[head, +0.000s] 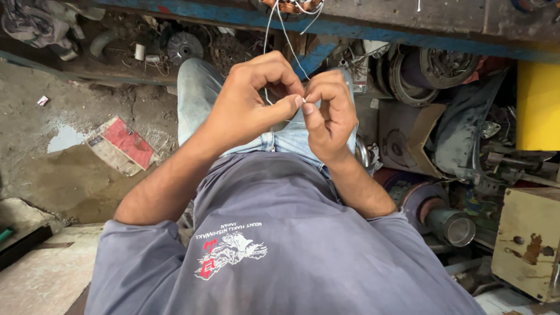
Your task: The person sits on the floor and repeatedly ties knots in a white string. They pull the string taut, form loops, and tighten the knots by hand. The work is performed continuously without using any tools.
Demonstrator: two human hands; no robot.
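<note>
Both hands are meeting at the centre of the frame: the left hand [248, 99] and right hand [328, 114] are pinching thin white wire [272, 29] between narrow fingers [291, 104], the strands running up to the blue bench edge [361, 28] at top.

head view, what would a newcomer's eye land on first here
Two hands meet at centre: the left hand and right hand pinch a thin white wire that runs up to the blue bench edge. At the right edge stands a bright yellow block.
</note>
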